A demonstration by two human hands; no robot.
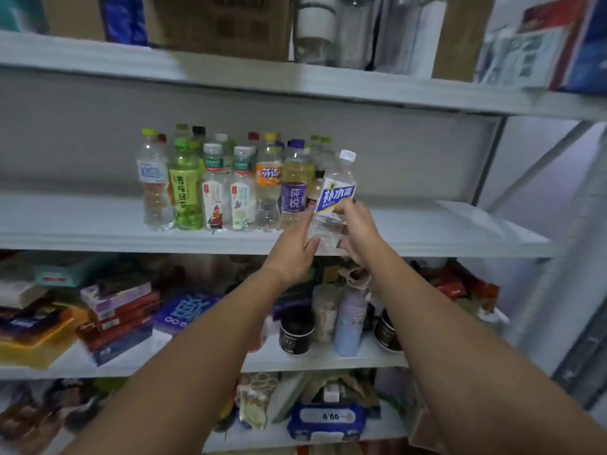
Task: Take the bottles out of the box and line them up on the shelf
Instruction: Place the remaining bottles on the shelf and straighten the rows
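A clear bottle with a white cap and a blue-and-white label (337, 188) is held tilted just above the front edge of the middle shelf (427, 238). My left hand (295, 254) grips its lower part from the left. My right hand (356, 231) grips it from the right, fingers over the label's lower edge. To the left stands a row of several bottles (210, 188), with a purple-labelled bottle (293, 198) nearest the held one and more bottles behind. The box is out of view.
The shelf surface to the right of the bottles is bare up to a grey upright (489, 159). Cartons and containers fill the top shelf (230, 24). Lower shelves hold flat boxes (121, 320), jars and a pale blue tumbler (349, 326).
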